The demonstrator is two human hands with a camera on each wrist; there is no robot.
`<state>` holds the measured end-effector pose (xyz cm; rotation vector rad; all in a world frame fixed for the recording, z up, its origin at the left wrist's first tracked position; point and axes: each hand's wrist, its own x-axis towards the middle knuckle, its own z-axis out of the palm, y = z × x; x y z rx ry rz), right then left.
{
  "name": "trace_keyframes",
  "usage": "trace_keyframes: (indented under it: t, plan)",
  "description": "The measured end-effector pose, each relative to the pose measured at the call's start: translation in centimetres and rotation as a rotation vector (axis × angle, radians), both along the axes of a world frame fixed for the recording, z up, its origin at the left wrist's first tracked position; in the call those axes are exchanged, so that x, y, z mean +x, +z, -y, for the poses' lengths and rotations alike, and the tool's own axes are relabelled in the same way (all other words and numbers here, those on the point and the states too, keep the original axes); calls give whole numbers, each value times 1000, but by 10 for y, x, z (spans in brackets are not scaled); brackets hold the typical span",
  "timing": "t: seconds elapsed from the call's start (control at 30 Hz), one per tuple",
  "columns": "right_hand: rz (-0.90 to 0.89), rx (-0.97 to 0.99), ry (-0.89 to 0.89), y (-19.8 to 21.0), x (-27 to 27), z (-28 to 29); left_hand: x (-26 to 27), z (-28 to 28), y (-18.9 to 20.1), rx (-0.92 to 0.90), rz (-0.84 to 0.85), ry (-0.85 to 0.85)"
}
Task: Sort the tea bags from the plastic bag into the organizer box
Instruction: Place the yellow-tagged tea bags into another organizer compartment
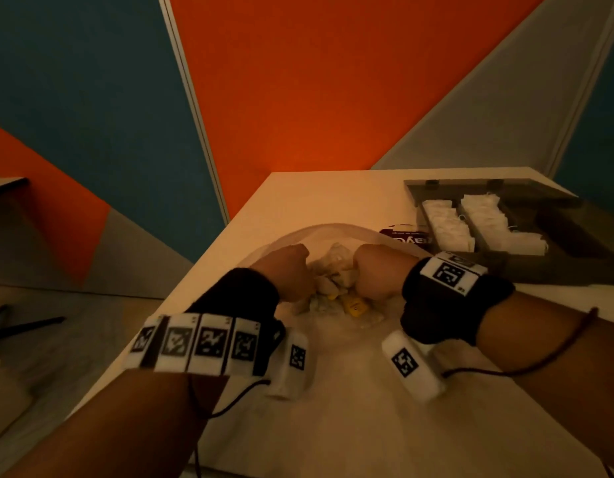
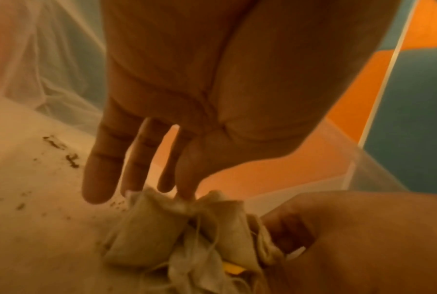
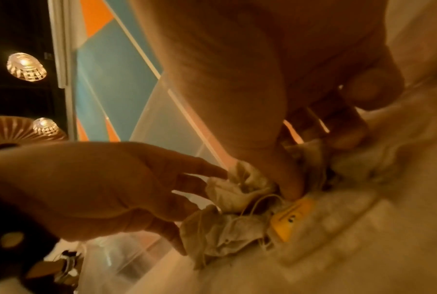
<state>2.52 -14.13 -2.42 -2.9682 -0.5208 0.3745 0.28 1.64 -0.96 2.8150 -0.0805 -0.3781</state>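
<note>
The worktop (image 1: 333,194) carries a clear plastic bag (image 1: 333,232) at its middle and a grey organizer box (image 1: 526,236) well to the right, its lid open and two compartments packed with white tea bags. Both hands are inside the plastic bag. The left hand (image 2: 212,83) has its fingers (image 2: 99,171) nearly straight and slightly spread, their tips touching the top of the pile of tea bags (image 2: 187,234). The right hand (image 3: 250,103) has its fingers curled into the same pile, pinching the crumpled pale tea bags with tangled strings. Yellow tags (image 1: 352,305) lie among them; their print is too blurred to read. A dark red packet (image 1: 405,238) beside the box shows white lettering, not legible.
</note>
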Motion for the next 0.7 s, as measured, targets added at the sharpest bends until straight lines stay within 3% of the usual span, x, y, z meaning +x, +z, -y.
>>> trace_keyframes:
  t: [0.1, 0.27, 0.33, 0.43, 0.53, 0.7]
  plan:
    - [68, 115, -51, -3, 6, 9, 6, 4, -2, 60, -67, -19]
    - [233, 222, -142, 3, 6, 28, 13, 6, -7, 36, 12, 5]
    - [267, 223, -138, 2, 6, 35, 13, 6, -6, -63, 65, 30]
    - [315, 346, -146, 3, 5, 42, 14, 8, -6, -351, 93, 101]
    - [284, 560, -165, 8, 0, 43, 8, 12, -3, -596, 80, 189]
    - [-14, 978, -279, 13, -11, 40, -2, 10, -5, -688, 100, 213]
